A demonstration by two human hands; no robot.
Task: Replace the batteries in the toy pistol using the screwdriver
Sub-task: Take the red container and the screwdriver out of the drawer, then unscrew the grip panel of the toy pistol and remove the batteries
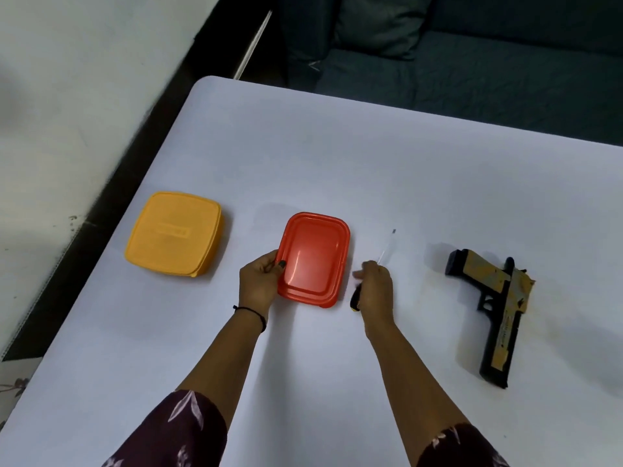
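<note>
The black-and-tan toy pistol lies right of the right hand, grip pointing near. That hand's fingers clasp the black-handled screwdriver, and the left hand pinches the red rectangular plastic box.

We count two plastic containers on one desk: one yellow container and one red container. We see one toy pistol and one screwdriver. We count two hands, one left hand and one right hand, and one dark band on the left wrist.
</note>
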